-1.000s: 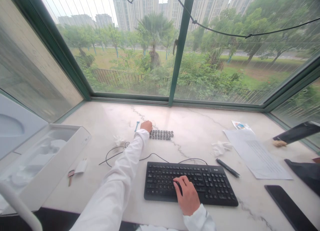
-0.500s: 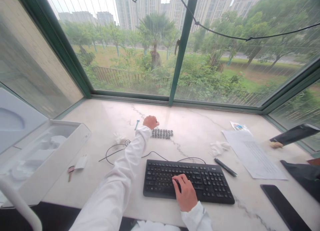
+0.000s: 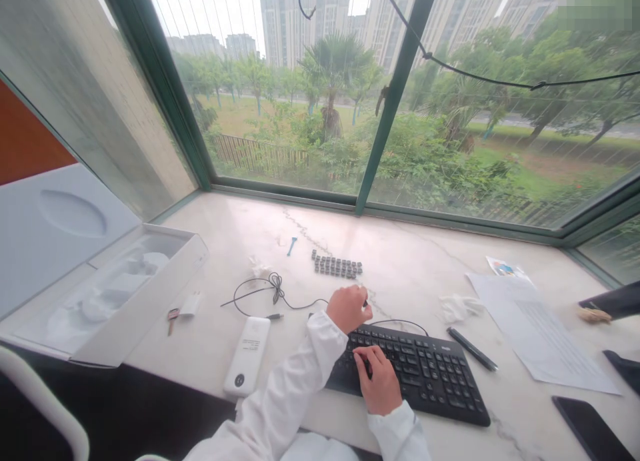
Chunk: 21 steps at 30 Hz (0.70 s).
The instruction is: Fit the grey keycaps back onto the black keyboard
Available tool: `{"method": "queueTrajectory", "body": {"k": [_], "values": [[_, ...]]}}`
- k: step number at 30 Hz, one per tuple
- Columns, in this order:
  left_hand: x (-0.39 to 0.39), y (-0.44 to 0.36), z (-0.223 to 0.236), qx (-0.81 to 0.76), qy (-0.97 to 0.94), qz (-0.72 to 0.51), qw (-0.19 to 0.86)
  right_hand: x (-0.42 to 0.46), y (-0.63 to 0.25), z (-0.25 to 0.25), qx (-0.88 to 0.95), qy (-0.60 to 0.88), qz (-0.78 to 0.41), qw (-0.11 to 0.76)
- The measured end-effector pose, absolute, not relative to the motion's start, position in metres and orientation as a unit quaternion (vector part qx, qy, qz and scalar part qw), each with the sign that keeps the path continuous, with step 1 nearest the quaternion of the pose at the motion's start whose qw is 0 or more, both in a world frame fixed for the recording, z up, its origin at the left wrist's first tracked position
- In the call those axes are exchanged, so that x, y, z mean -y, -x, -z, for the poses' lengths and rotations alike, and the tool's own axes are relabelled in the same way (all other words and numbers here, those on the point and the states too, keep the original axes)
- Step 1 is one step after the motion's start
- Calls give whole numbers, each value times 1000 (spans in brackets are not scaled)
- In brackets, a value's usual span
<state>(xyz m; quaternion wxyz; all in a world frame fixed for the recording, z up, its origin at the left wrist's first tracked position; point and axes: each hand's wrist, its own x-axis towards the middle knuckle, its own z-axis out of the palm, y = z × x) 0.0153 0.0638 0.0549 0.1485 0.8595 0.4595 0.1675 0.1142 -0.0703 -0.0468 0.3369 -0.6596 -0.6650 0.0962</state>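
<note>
My left hand [image 3: 349, 308] hovers over the back edge of a black keyboard [image 3: 445, 374], thumb and fingers pinched on a small black keycap [image 3: 365, 304]. Close in front of it, my right hand [image 3: 380, 382] rests on the middle of the keyboard. Its thumb and forefinger are drawn together; whatever is between their tips is too small to make out. Farther back, several loose keycaps [image 3: 336, 266] stand in rows on the marble-patterned table. A small blue tool [image 3: 292, 246] lies beyond them to the left. My left forearm and hand cover the keyboard's left part.
A white open box [image 3: 115, 321] stands at the left. Near it are a white power bank [image 3: 247, 356], a key [image 3: 173, 320] and a looped black cable [image 3: 275, 284]. At the right lie a pen [image 3: 473, 349], crumpled tissue [image 3: 460, 308], paper [image 3: 543, 334] and a phone [image 3: 595, 428].
My left hand has come back from the rows of keycaps to the keyboard, with a keycap in its fingers. My right hand stays on the keys. The view has shifted left, uncovering the power bank.
</note>
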Motion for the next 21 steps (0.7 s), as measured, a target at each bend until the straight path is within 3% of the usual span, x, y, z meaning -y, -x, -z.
{"method": "queueTrajectory", "body": {"k": [8,21], "values": [[-1,25,-18,-462,-855,-118,203,70,-113,52,669,664,-88,323],[-6,75,11,-448,-866,-146,170,64,-106,48,669,665,-120,309]]}}
